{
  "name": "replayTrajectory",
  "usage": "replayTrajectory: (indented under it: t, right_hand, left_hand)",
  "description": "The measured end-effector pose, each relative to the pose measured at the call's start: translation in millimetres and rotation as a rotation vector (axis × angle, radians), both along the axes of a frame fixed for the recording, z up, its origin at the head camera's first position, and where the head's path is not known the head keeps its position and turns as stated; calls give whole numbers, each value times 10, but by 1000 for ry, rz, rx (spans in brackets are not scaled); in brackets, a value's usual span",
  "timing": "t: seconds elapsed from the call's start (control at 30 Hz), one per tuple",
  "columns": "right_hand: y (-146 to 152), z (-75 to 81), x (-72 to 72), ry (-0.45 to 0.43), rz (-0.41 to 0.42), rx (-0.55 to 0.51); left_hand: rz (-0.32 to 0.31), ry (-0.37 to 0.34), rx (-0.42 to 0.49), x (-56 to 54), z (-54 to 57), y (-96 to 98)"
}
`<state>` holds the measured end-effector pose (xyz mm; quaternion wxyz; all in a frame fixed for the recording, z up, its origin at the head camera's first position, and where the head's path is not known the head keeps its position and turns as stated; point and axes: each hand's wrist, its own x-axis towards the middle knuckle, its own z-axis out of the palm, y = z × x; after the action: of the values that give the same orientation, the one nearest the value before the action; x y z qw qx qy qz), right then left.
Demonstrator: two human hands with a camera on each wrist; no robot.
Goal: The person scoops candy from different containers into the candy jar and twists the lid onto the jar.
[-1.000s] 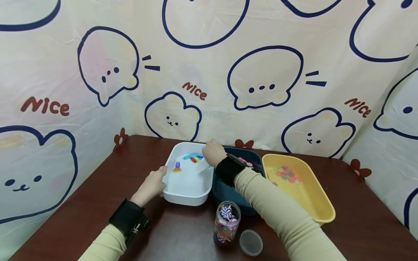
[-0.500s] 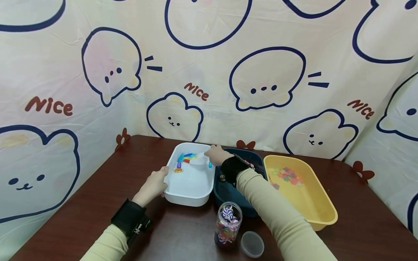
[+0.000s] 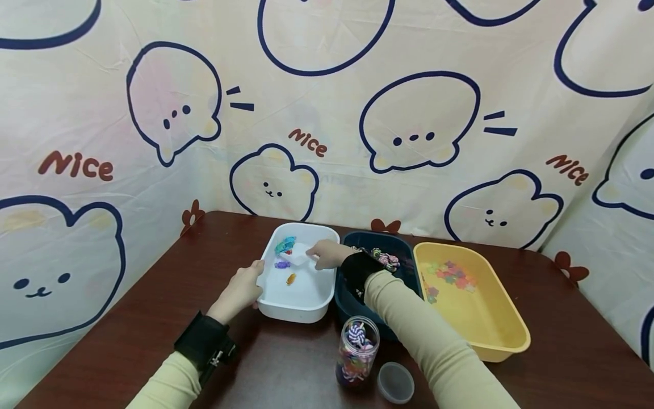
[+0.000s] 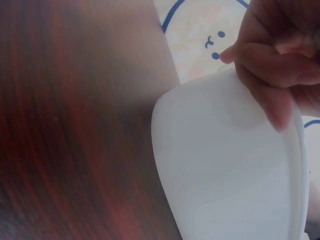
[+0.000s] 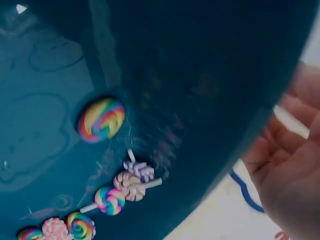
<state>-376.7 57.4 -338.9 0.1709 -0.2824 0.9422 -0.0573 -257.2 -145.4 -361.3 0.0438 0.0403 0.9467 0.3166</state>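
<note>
My left hand [image 3: 240, 292] grips the left rim of a white plastic tub [image 3: 301, 309]; its fingers also show over the rim in the left wrist view. Inside lie small translucent candy-shaped pieces: a teal cluster [image 3: 286, 245], a purple piece [image 3: 282, 264] and an amber piece [image 3: 291, 279]. Over the tub's far right part, my right hand [image 3: 327, 254] pinches a white flat piece [image 3: 293, 258]. Its exact kind is unclear against the white tub. In the right wrist view, part of this hand [image 5: 295, 155] is behind the dark tub's wall.
A dark teal tub [image 3: 357, 312] adjoins the white one and holds lollipop charms [image 5: 110, 200]. Right of it stands a yellow tub [image 3: 485, 318] with pastel pieces [image 3: 452, 275]. An uncapped clear jar [image 3: 355, 355] of charms and its lid [image 3: 395, 383] stand in front.
My right hand has moved left and nearer over the white tub with the white piece. The teal pieces have bunched together; the purple and amber ones have come apart. The left hand stays put.
</note>
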Motion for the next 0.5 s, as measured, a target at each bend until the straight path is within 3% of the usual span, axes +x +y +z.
replayTrajectory:
  t: [0.07, 0.13, 0.17, 0.2, 0.23, 0.3, 0.37, 0.4, 0.5]
  right_hand:
    - [-56, -72, -27, 25, -30, 2]
    - [-60, -553, -461, 105, -29, -7]
    - [-50, -725, -602, 148, -17, -30]
    - [-59, -803, -658, 166, -29, -44]
    - [-106, -749, -578, 159, -80, -25]
    - [-107, -805, -583, 167, -94, -52]
    - [-146, -412, -147, 137, -134, -77]
    - [-169, -279, 0, 120, -162, -74]
    - [-146, -180, 149, 145, -164, -95]
  left_hand:
    - [2, -2, 5, 1, 6, -2]
    - [4, 1, 14, 3, 2, -2]
    - [4, 3, 17, 5, 0, 0]
    - [6, 4, 20, 6, -2, 3]
    - [6, 6, 24, 8, -6, 8]
    - [6, 10, 30, 15, -15, 14]
    - [6, 14, 31, 18, -17, 16]
    - [5, 19, 30, 17, -18, 16]
    - [3, 33, 30, 13, -19, 12]
